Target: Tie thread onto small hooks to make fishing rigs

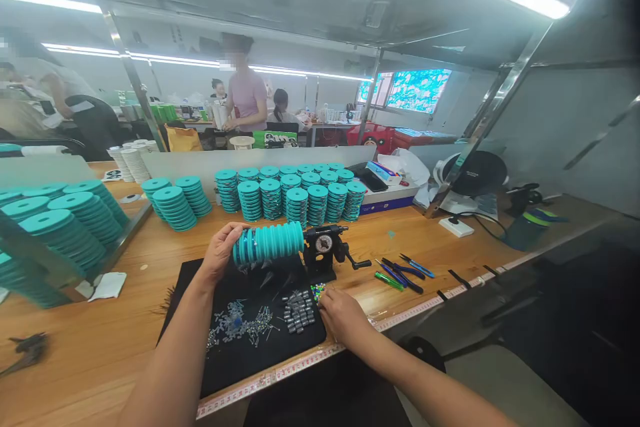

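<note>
Left hand (221, 250) raised, fingers curled, forearm stretched forward. Right hand (341, 315) low, palm down, fingertips pinched together, forearm angled inward.

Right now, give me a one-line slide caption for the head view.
Left hand steadies teal spools on a hand-crank winder; right hand picks beads.

The only readable marks are the small printed numbers along the measuring tape (310, 365) fixed to the workbench's front edge at about six o'clock, too small to make out singly, while the winder's round dial (323, 244) is too blurred to read.
</note>
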Demonstrator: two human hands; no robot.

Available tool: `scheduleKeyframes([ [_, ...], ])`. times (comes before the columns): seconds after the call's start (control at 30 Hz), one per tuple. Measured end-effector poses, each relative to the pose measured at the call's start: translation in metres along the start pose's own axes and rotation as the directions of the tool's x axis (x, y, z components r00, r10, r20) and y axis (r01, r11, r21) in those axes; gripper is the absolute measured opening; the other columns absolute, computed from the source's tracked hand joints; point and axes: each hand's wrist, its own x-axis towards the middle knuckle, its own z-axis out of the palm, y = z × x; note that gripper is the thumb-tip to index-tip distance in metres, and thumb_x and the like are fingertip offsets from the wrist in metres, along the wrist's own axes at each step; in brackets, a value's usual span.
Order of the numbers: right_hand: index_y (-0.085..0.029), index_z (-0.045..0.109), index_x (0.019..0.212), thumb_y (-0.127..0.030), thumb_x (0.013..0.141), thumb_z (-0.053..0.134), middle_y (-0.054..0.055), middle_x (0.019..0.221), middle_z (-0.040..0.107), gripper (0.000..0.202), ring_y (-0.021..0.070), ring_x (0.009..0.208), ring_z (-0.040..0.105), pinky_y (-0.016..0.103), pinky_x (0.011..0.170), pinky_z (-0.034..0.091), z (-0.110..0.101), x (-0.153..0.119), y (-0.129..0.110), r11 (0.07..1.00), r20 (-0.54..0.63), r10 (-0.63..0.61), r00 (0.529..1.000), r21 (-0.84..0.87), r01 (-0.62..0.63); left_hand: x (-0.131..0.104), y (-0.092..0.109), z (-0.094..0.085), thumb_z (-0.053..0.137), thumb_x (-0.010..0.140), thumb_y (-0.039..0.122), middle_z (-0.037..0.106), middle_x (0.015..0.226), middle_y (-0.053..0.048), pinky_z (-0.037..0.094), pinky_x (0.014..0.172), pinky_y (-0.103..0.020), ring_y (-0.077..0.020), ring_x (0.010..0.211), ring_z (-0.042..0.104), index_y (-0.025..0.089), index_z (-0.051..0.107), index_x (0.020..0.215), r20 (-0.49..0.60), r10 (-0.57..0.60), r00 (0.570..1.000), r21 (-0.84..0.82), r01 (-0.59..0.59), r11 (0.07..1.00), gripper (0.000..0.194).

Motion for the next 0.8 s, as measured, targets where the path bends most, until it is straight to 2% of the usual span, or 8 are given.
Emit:
scheduleKeyframes([
  [0.1,-0.015,0.065,0.085,-0.003,0.083,0.051,0.015,0.09,0.066,0.019,0.0289,0.089,0.06,0.037,0.079,0.044,0.003,0.003,-0.002,1.0,-0.004,-0.02,1.0,-0.013,0.02,0.0,-0.001,-0.001,0.065,0.084,0.045,0.07,0.083,-0.002,0.05,0.07,-0.032,-0.0164,0.073,0.064,0.015,0.067,0.089,0.016,0.008,1.0,0.014,-0.008,1.0,0.031],
  [0.2,-0.015,0.064,0.083,-0.002,0.082,0.05,0.016,0.089,0.065,0.02,0.0303,0.087,0.059,0.04,0.078,0.043,-0.006,0.005,-0.006,0.999,-0.046,-0.033,0.998,0.01,0.033,0.0,-0.002,0.0,0.06,0.089,0.041,0.069,0.084,-0.002,0.052,0.072,-0.035,-0.0166,0.074,0.065,0.014,0.066,0.092,0.027,0.02,0.999,0.018,-0.021,1.0,0.028],
  [0.3,-0.017,0.061,0.081,-0.005,0.081,0.051,0.012,0.087,0.063,0.016,0.0273,0.086,0.057,0.038,0.077,0.043,-0.033,0.01,-0.011,0.994,-0.108,-0.047,0.993,0.091,0.057,-0.001,-0.002,0.001,0.059,0.091,0.039,0.069,0.088,-0.003,0.052,0.075,-0.037,-0.0175,0.079,0.065,0.014,0.065,0.093,0.025,0.037,0.999,0.025,-0.037,0.999,0.026],
  [0.4,-0.019,0.058,0.08,-0.007,0.079,0.053,0.003,0.076,0.062,0.013,0.0189,0.072,0.058,0.028,0.066,0.043,-0.07,0.027,-0.02,0.966,-0.133,-0.081,0.988,0.235,0.111,0.0,-0.001,0.001,0.06,0.09,0.038,0.069,0.091,-0.003,0.052,0.08,-0.039,-0.0186,0.084,0.065,0.014,0.065,0.09,0.01,0.057,0.998,0.033,-0.058,0.998,0.025],
  [0.5,-0.019,0.058,0.079,-0.011,0.078,0.057,-0.002,0.068,0.062,0.009,0.0136,0.062,0.057,0.022,0.056,0.042,-0.104,0.06,-0.032,0.906,-0.129,-0.147,0.981,0.381,0.187,0.0,0.0,0.002,0.061,0.089,0.039,0.07,0.09,-0.003,0.051,0.083,-0.04,-0.0194,0.086,0.066,0.014,0.066,0.088,0.011,0.067,0.998,0.04,-0.067,0.997,0.026],
  [0.6,-0.018,0.063,0.084,-0.014,0.079,0.059,-0.001,0.076,0.067,0.008,0.0133,0.069,0.061,0.021,0.062,0.045,-0.126,0.105,-0.048,0.833,-0.143,-0.219,0.965,0.488,0.261,0.0,0.0,0.002,0.061,0.089,0.041,0.071,0.089,-0.003,0.051,0.081,-0.039,-0.0192,0.084,0.067,0.014,0.067,0.088,0.026,0.067,0.997,0.044,-0.068,0.997,0.027],
  [0.7,-0.017,0.068,0.09,-0.018,0.082,0.057,0.001,0.082,0.07,0.013,0.014,0.075,0.063,0.022,0.067,0.047,-0.133,0.152,-0.063,0.768,-0.134,-0.28,0.951,0.563,0.305,0.001,-0.002,0.001,0.06,0.09,0.041,0.07,0.086,-0.002,0.052,0.075,-0.036,-0.0177,0.078,0.066,0.014,0.066,0.089,0.034,0.072,0.997,0.056,-0.074,0.996,0.028],
  [0.8,-0.014,0.071,0.086,-0.025,0.083,0.062,0.002,0.076,0.07,0.015,0.0149,0.072,0.063,0.023,0.066,0.047,-0.128,0.187,-0.072,0.728,-0.088,-0.318,0.944,0.614,0.303,0.002,-0.004,-0.001,0.059,0.09,0.04,0.067,0.083,-0.001,0.052,0.07,-0.034,-0.0161,0.073,0.064,0.014,0.065,0.089,0.045,0.086,0.995,0.074,-0.089,0.993,0.026],
])
